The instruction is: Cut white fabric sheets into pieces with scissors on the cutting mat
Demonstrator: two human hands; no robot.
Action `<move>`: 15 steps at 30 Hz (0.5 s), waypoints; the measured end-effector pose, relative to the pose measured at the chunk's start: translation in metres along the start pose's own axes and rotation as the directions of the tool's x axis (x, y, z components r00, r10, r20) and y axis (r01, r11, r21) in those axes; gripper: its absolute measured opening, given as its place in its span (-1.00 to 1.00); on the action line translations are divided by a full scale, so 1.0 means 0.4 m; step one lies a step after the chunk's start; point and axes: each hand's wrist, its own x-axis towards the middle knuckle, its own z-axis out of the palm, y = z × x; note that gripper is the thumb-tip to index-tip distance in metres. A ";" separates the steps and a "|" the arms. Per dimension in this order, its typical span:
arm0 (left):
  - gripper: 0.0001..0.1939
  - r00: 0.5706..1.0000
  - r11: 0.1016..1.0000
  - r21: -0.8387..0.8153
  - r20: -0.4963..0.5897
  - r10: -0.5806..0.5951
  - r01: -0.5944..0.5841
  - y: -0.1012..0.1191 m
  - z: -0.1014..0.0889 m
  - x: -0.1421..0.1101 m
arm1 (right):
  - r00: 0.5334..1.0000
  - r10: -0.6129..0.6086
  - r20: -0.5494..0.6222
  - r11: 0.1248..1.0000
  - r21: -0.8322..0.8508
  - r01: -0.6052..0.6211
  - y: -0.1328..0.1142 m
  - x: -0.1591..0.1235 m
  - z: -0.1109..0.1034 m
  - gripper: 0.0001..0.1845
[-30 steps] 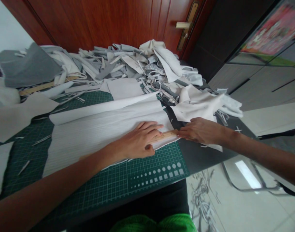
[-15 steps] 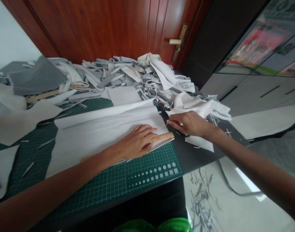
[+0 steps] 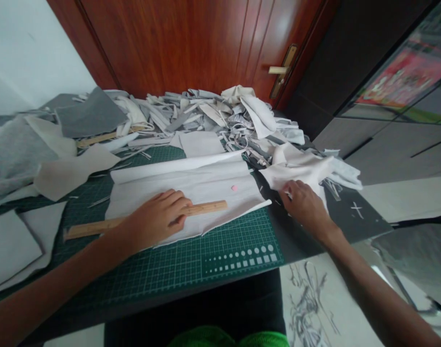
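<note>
My left hand [image 3: 166,212] is closed around a wooden ruler [image 3: 207,207], which lies slanted across a white sheet of fabric [image 3: 202,185]. Beyond the fingers, the ruler's right end rests on the fabric; its left end passes under my forearm onto the green cutting mat [image 3: 238,241]. The sheet's far edge is rolled over. A small pink piece [image 3: 234,188] lies on the sheet. Farther right, my right hand [image 3: 304,205] is curled against a crumpled cream cloth [image 3: 296,166], fingertips together. Whatever lies between those fingertips is too small to make out.
A long heap of grey and white fabric scraps [image 3: 191,111] lines the table's back, against a wooden door [image 3: 191,43]. Larger fabric pieces [image 3: 14,246] lie at the left. A dark table edge [image 3: 310,243] shows at the right, with loose strips [image 3: 309,308] on the floor.
My left hand has slid the ruler leftward, away from the sheet's right edge, uncovering the pink piece. My right hand has moved right, onto the cream cloth. The view has shifted slightly.
</note>
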 end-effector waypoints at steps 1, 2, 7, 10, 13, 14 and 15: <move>-0.77 0.999 0.999 -0.001 -0.004 -0.043 0.043 -0.027 -0.009 -0.031 | 1.000 0.015 0.007 1.000 -0.016 -0.015 0.017 -0.018 0.007 -0.76; -0.77 0.996 0.996 0.006 -0.016 -0.089 0.089 -0.055 -0.017 -0.062 | 0.999 0.021 0.024 1.000 -0.016 -0.020 0.030 -0.033 0.014 -0.75; -0.52 0.950 0.936 0.168 -0.014 -0.313 0.311 -0.190 -0.057 -0.211 | 0.997 0.045 0.056 0.999 -0.002 -0.045 0.043 -0.065 0.027 -0.78; -0.42 0.884 0.845 0.270 -0.065 -0.463 0.462 -0.234 -0.079 -0.282 | 0.997 0.046 0.062 0.999 -0.016 -0.045 0.045 -0.070 0.030 -0.79; -0.47 0.813 0.754 0.327 -0.090 -0.575 0.570 -0.250 -0.097 -0.339 | 0.997 0.027 0.069 0.999 -0.026 -0.025 0.051 -0.069 0.037 -0.79; -0.49 0.800 0.736 0.338 -0.096 -0.593 0.586 -0.252 -0.101 -0.354 | 0.998 0.018 0.063 1.000 -0.025 -0.016 0.052 -0.068 0.039 -0.79; -0.52 0.792 0.725 0.342 -0.108 -0.601 0.598 -0.253 -0.105 -0.367 | 0.999 0.007 0.049 1.000 -0.024 -0.006 0.051 -0.067 0.041 -0.79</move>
